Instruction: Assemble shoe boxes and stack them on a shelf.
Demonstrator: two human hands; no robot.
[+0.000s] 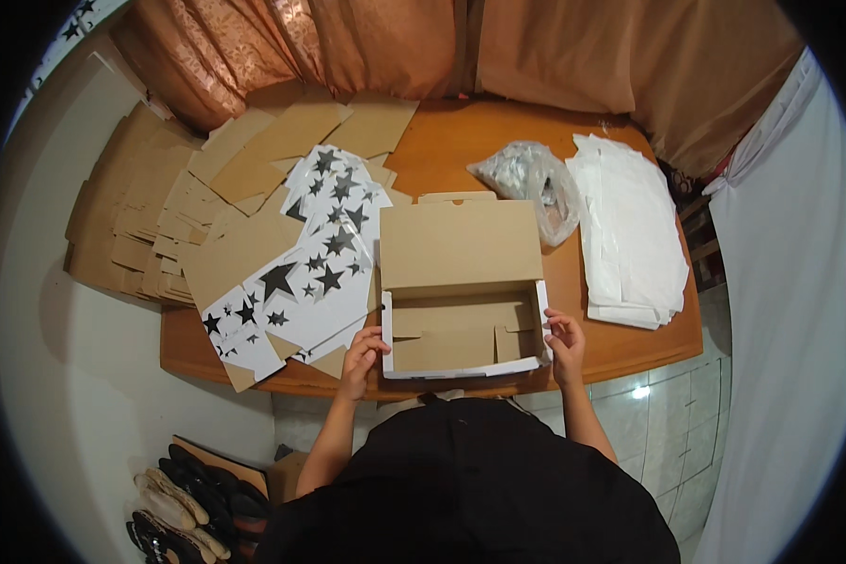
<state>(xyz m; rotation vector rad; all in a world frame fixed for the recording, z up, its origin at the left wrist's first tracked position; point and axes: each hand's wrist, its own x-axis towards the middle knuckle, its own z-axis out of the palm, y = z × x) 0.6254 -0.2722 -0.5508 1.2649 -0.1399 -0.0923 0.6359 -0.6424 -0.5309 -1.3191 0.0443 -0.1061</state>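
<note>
A cardboard box (463,365) stands in front of me at the table's near edge. Its brown lid (461,242) is raised and leans back, and the brown inside shows nothing in it. White covers the rims and outer walls. At the box's left wall is my left hand (362,359), with bent fingers against the side near the front corner. My right hand (565,346) grips the opposite wall, thumb and fingers at the rim near the right front corner. Between them the two hands hold the box from both sides.
Flat cardboard blanks (146,207) cover the table's left side, with star-printed white ones (324,254) nearest the box. Behind it to the right lie a clear plastic bag (536,183) and a stack of white paper (630,235). Shoes (183,503) stand on the floor at lower left.
</note>
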